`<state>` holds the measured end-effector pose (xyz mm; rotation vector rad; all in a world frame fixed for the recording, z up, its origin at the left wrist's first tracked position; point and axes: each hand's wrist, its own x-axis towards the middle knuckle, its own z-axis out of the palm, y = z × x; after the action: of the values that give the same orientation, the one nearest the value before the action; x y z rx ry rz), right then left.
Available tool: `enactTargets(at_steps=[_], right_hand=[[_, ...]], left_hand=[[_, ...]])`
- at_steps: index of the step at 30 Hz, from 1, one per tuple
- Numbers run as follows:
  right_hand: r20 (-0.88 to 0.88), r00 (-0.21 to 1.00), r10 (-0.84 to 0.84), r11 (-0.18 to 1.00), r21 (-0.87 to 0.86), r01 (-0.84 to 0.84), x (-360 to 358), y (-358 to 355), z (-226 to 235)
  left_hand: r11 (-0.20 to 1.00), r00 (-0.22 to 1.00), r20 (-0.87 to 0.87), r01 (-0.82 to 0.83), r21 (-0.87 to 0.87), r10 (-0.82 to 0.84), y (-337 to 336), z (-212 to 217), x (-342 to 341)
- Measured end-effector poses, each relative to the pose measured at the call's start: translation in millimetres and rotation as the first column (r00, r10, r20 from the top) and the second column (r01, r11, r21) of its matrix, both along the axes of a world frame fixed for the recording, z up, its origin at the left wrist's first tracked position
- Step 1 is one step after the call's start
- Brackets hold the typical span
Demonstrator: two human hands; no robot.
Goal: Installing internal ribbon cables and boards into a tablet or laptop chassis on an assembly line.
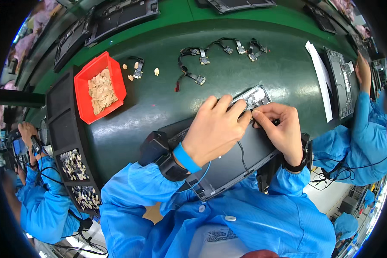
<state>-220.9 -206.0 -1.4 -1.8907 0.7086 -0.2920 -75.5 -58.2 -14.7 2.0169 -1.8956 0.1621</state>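
Casing point(225, 170): open, at the near edge of the bench point(146, 103), beneath both hands.
Left hand point(217, 131): fingers bent near the exposed circuitry point(258, 95); grip cannot be told.
Right hand point(283, 131): thumb and forefinger together — held piece, if any, hidden.
Progress: apparently unfinished; ribbon-cable boards point(204, 61) lie apart — outside the casing.

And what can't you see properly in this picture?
Head view: anything between left hand and right hand; fingers hide it.
Head view: part of the case; left hand covers it.
Head view: the rest of the top panel; picture's edge cuts it.
Head view: the bits in the tray; too small to tell.
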Motion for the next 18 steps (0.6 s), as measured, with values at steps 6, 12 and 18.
enactTargets(at_steps=[6,12,18], right_hand=[[-0.08,0.991,-0.11,0.972,0.199,0.124,-8.2,3.9,24.1],[0.131,0.965,-0.225,0.947,0.26,0.186,-31.3,-12.4,10.6],[0.228,0.948,-0.223,0.897,0.429,0.108,-34.5,-20.8,0.3]], left_hand=[[1.0,0.999,-0.036,-0.022,0.007,0.023,-3.1,5.4,0.0],[0.994,0.984,-0.167,0.04,-0.101,-0.057,-11.0,18.9,-4.1],[0.942,0.841,-0.471,0.122,-0.312,-0.266,-36.6,7.0,-28.5]])
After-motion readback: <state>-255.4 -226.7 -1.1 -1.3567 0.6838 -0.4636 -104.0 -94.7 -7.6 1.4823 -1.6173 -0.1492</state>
